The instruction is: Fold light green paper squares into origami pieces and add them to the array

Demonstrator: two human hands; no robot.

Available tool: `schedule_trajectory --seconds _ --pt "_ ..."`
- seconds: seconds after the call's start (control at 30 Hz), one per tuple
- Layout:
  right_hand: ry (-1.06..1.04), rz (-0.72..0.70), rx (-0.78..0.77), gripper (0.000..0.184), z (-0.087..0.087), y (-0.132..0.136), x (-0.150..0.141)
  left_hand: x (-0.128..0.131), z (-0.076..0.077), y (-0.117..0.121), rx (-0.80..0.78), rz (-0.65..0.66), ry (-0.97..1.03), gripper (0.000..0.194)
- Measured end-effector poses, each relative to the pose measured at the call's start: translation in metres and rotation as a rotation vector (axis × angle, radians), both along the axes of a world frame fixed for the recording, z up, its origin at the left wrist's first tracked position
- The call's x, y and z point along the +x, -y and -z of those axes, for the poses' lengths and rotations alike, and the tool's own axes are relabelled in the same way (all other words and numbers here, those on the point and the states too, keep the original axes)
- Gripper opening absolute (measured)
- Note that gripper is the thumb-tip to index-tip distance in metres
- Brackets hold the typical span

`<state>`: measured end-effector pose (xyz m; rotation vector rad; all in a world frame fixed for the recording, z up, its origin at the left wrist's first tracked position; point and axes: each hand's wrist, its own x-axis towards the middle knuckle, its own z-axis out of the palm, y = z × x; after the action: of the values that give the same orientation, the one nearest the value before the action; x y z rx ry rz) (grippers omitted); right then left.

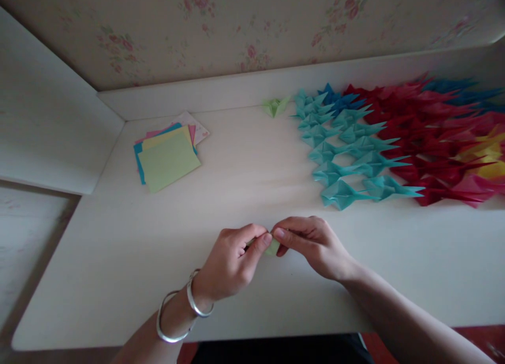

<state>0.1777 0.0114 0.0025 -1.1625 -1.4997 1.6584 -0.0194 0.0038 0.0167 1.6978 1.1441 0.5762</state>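
A small folded piece of light green paper (272, 247) is pinched between both hands near the front of the white table. My left hand (236, 256), with two silver bangles (194, 295) on its wrist, grips the paper's left side between thumb and fingers. From the right, my right hand (315, 243) pinches the top right part of it. The fingers hide most of the paper, so its exact folded shape does not show. One light green folded paper crane (275, 107) sits by the back ledge.
At the left lies a stack of coloured paper sheets, a light green sheet (169, 161) on top. Rows of turquoise paper cranes (341, 193) stand to the right, beside many red cranes (402, 127), with blue and yellow ones. A white table (118, 248) meets a raised back ledge (189, 98).
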Motion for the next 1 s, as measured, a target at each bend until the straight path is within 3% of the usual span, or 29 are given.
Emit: schedule_trajectory --seconds 0.17,0.3,0.67,0.83,1.0 --pt "-0.089 0.045 -0.112 0.028 0.002 -0.002 0.003 -0.002 -0.002 -0.001 0.029 0.021 -0.007 0.027" --pt "-0.186 0.098 -0.145 0.024 0.002 -0.005 0.009 -0.005 0.0 0.0 0.203 0.011 -0.064 0.021" --pt "0.028 0.065 0.153 0.027 -0.008 -0.001 0.008 -0.003 0.012 0.004 0.46 0.016 -0.115 0.004" --pt "0.064 0.088 0.328 0.017 -0.006 0.003 0.003 0.0 0.013 0.004 0.502 0.048 -0.172 0.004" --pt "0.056 0.078 0.36 0.016 -0.002 0.006 0.0 0.001 0.014 0.006 0.521 0.065 -0.146 0.012"
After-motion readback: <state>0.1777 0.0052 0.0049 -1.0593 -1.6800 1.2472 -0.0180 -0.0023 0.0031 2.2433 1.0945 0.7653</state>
